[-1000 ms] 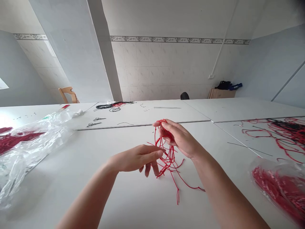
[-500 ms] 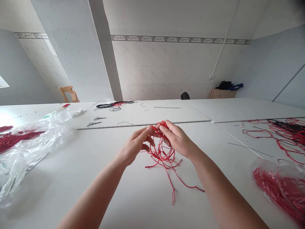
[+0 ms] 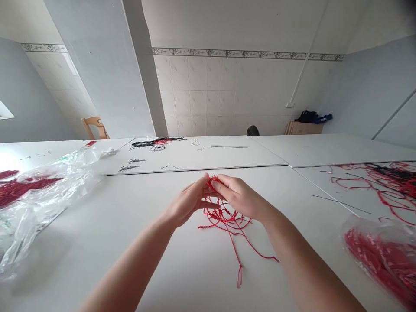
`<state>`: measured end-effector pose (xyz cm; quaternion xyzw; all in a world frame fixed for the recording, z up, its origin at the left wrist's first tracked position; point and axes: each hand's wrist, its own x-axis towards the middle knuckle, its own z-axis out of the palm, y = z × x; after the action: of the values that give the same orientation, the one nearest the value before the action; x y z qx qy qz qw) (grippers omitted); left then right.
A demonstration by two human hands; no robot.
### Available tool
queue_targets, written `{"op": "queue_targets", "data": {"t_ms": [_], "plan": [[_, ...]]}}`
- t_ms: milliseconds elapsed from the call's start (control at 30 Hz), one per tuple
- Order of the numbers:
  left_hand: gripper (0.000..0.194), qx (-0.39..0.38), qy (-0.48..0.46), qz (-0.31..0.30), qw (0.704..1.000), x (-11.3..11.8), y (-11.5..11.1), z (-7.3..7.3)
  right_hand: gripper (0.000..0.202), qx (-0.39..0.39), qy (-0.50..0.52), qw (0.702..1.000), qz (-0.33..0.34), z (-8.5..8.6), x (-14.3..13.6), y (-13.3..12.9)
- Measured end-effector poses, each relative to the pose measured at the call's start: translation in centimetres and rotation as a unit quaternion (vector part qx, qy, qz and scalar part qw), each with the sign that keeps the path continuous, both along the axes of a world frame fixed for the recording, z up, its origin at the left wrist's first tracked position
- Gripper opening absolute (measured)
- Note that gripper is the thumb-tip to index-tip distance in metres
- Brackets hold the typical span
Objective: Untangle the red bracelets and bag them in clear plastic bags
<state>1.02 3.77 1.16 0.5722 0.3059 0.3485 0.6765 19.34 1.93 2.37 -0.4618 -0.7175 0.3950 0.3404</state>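
Observation:
Both my hands meet over a loose bundle of red braided cords [image 3: 224, 215] in front of me. Between thumb and fingers, my left hand [image 3: 193, 197] grips the gathered upper part of the cords, its lower fingers stretched out beneath. My right hand [image 3: 235, 195] pinches the same part from the other side, thumb pressed on it. Below the hands the cords hang in tangled loops down to the white table [image 3: 175, 268]. Several knotted ends trail toward me and to the right. The fingers partly hide the gripped section.
At left lies a clear plastic bag [image 3: 74, 173] by dark red cords [image 3: 29, 190]. Scissors [image 3: 130, 167], black cords [image 3: 152, 144] and a ruler [image 3: 229, 146] lie farther back. On the right are red and black cords [image 3: 390, 182] and a bag of red cords [image 3: 380, 255].
My hands have come down slightly, and the gripped cords are more covered by the fingers. My right hand has shifted its hold, and the trailing end near me has slid a little closer.

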Motion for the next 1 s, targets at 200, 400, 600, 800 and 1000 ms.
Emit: {"op": "queue_targets", "data": {"t_ms": [200, 400, 600, 800, 1000], "plan": [[0.031, -0.047, -0.12, 0.036, 0.991, 0.66, -0.16, -0.04, 0.042, -0.029, 0.022, 0.999, 0.033, -0.46, 0.09, 0.38], [0.028, 0.006, -0.128, 0.068, 0.989, 0.4, -0.46, 0.3, 0.035, 0.019, 0.085, 0.995, 0.053, -0.13, 0.02, 0.2], [0.022, -0.003, -0.143, 0.119, 0.983, 0.29, -0.32, 0.67, 0.028, 0.074, 0.083, 0.994, 0.004, -0.01, 0.22, 0.32], [0.025, -0.011, -0.145, 0.11, 0.983, 0.14, -0.2, 0.61, 0.03, 0.078, 0.102, 0.992, -0.002, -0.18, 0.07, 0.46], [0.022, -0.009, -0.148, 0.114, 0.982, 0.02, -0.01, 0.42, 0.025, 0.097, 0.134, 0.986, -0.01, -0.32, -0.02, 0.81]]}}
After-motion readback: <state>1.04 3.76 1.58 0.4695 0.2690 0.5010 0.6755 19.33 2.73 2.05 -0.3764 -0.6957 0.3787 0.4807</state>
